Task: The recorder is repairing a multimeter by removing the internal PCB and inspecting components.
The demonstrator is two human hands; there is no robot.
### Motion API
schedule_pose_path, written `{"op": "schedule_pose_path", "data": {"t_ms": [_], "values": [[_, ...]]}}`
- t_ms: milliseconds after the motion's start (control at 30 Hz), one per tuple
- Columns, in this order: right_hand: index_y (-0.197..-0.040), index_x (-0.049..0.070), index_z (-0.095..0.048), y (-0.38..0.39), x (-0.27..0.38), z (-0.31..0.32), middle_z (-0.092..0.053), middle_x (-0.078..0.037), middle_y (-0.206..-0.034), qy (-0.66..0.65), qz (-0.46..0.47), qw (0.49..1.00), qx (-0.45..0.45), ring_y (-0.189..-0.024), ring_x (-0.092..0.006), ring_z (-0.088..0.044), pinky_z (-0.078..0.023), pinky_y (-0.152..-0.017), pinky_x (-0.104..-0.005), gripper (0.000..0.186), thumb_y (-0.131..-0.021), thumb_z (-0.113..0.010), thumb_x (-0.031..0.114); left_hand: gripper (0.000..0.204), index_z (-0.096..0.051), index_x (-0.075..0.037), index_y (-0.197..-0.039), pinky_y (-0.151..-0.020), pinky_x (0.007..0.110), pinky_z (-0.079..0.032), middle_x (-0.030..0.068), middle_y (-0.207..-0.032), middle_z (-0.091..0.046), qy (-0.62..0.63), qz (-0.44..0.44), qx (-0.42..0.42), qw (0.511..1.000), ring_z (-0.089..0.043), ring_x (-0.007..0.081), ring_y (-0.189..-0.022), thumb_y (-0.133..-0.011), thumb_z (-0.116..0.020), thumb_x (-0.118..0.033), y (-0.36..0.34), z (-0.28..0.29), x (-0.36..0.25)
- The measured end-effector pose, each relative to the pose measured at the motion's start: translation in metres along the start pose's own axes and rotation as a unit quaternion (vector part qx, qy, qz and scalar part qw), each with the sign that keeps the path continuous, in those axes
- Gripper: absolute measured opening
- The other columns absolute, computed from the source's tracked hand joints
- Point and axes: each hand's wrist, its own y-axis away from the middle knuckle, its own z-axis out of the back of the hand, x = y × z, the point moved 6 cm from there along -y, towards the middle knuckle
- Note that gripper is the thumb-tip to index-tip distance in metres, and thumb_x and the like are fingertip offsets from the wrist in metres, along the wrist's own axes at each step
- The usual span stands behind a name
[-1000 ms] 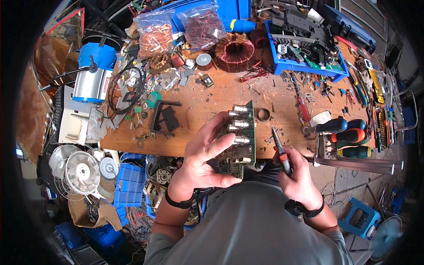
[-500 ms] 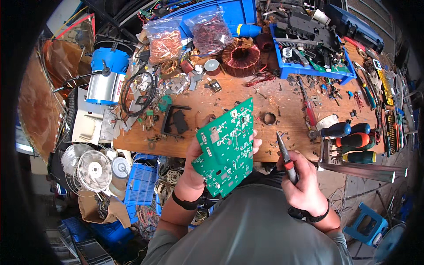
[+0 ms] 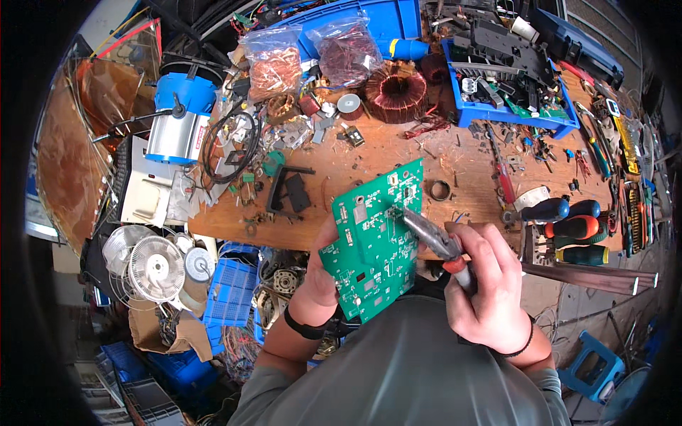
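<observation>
My left hand [image 3: 319, 275] grips a green circuit board [image 3: 369, 245] by its left edge. The board is tilted upright in front of my body, and small parts and cut-outs show on the side facing me. My right hand [image 3: 489, 291] is closed round the red and grey handles of needle-nose pliers [image 3: 430, 236]. Their jaws lie in front of the upper right part of the board. I cannot tell whether the tips touch it. Behind the board, the fingers of my left hand are mostly hidden.
On the wooden bench [image 3: 462, 160] lie a black plastic frame [image 3: 277, 192], a black ring [image 3: 439, 189] and a copper coil [image 3: 395, 92]. A blue crate [image 3: 455, 106] of scrap parts stands far right. Several screwdrivers [image 3: 572, 227] stand at the right, and a white fan [image 3: 156, 268] is at the left.
My right hand has brought the pliers up and left, from beside the circuit board to in front of it. The board has shifted slightly right in view.
</observation>
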Motion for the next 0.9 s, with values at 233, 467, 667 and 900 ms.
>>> {"op": "schedule_pose_path", "data": {"t_ms": [233, 467, 667, 900], "values": [[-0.122, -0.001, -0.058, -0.003, 0.001, -0.006, -0.057, -0.015, -0.098, 0.088, -0.013, 0.996, -0.002, -0.083, -0.0324, -0.061, -0.051, -0.071, -0.0405, 0.063, -0.059, -0.062, -0.001, 0.075, -0.033, 0.001, -0.148, -0.113, 0.054, -0.035, 0.0254, -0.147, -0.043, -0.056, 0.03, -0.065, 0.996, -0.045, 0.0414, -0.133, -0.099, -0.038, -0.055, 0.003, 0.01, 0.004], [-0.123, -0.004, -0.056, 0.002, -0.003, -0.01, -0.056, -0.017, -0.097, 0.127, -0.013, 0.992, -0.022, -0.08, -0.0343, -0.06, -0.05, -0.07, -0.0398, 0.064, -0.06, -0.055, -0.01, 0.085, -0.034, 0.001, -0.148, -0.113, 0.053, -0.035, 0.0304, -0.145, -0.043, -0.323, -0.317, 0.066, 0.889, -0.045, 0.0417, -0.134, -0.088, -0.071, -0.047, 0.007, -0.015, -0.028], [-0.123, -0.005, -0.056, 0.007, -0.009, -0.012, -0.057, -0.019, -0.098, 0.081, -0.02, 0.997, -0.009, -0.082, -0.0354, -0.06, -0.05, -0.072, -0.0396, 0.062, -0.062, -0.055, -0.01, 0.093, -0.045, -0.003, -0.145, -0.103, 0.045, -0.045, 0.0302, -0.14, -0.047, -0.442, -0.371, 0.064, 0.814, -0.055, 0.0417, -0.126, -0.07, -0.088, -0.037, 0.007, -0.019, -0.042], [-0.12, -0.001, -0.058, 0.012, -0.014, -0.018, -0.059, -0.016, -0.098, 0.033, -0.015, 0.999, 0.003, -0.083, -0.0334, -0.063, -0.052, -0.071, -0.0402, 0.06, -0.061, -0.06, -0.006, 0.092, -0.05, -0.004, -0.139, -0.091, 0.047, -0.054, 0.0355, -0.131, -0.051, -0.598, -0.459, 0.03, 0.656, -0.06, 0.0468, -0.113, -0.063, -0.091, -0.035, 0.012, -0.036, -0.06]]}}
